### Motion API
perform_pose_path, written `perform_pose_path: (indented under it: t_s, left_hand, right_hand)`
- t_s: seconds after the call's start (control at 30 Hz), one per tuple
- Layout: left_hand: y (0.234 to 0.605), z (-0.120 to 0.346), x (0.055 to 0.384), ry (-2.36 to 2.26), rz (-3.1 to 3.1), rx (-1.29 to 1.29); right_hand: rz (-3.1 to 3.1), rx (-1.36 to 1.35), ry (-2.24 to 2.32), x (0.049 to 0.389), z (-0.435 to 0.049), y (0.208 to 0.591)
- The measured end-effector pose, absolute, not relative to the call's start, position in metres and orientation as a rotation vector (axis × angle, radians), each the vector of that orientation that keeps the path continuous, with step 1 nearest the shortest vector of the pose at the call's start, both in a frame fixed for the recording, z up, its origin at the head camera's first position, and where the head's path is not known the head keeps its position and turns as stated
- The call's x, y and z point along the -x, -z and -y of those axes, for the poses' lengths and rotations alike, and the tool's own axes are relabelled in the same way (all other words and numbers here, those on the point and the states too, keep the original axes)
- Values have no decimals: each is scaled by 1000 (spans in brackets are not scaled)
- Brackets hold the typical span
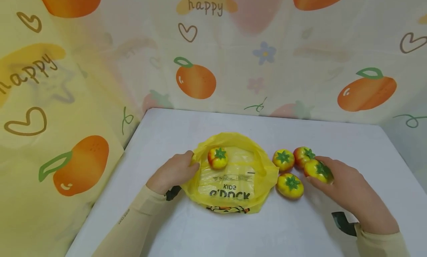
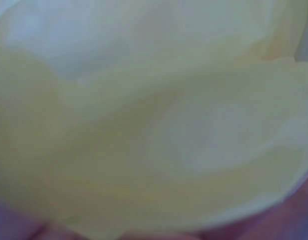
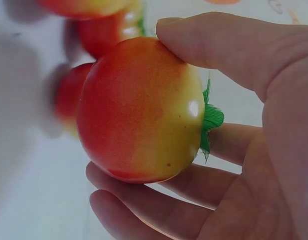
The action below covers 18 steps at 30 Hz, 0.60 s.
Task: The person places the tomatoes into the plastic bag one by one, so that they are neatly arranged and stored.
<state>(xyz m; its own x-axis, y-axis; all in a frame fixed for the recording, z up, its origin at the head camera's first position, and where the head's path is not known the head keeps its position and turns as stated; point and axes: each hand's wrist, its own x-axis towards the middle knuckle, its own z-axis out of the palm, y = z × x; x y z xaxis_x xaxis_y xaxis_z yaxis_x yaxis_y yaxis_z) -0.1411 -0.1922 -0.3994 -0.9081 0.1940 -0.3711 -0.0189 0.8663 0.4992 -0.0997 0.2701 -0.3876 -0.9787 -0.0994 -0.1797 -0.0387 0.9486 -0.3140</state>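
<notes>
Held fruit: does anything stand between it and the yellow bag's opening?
Yes: in the head view, three loose fruits on the table lie between the held fruit and the yellow bag, near its right edge.

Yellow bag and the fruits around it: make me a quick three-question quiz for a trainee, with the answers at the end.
1. Count: how many red-and-yellow fruits lie on the white table beside the yellow bag?
2. True or false: the left hand grips the edge of the yellow bag.
3. Choose: which view best shows the red side of the held fruit?
A) head
B) left wrist
C) right wrist

Key:
1. Three; one more is inside the bag and another is in the right hand.
2. True.
3. C.
</notes>
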Motion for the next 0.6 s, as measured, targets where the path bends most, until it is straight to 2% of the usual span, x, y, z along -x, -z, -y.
perform_pose_path:
  t_s: [0.27, 0.6]
  left_hand:
    - [397, 191, 140, -699, -2626, -122]
    - [399, 191, 141, -673, -2650, -135]
  right_hand:
    - [-2966, 231, 549, 112, -235, 362]
    - [-2942, 363, 709, 130, -178, 348]
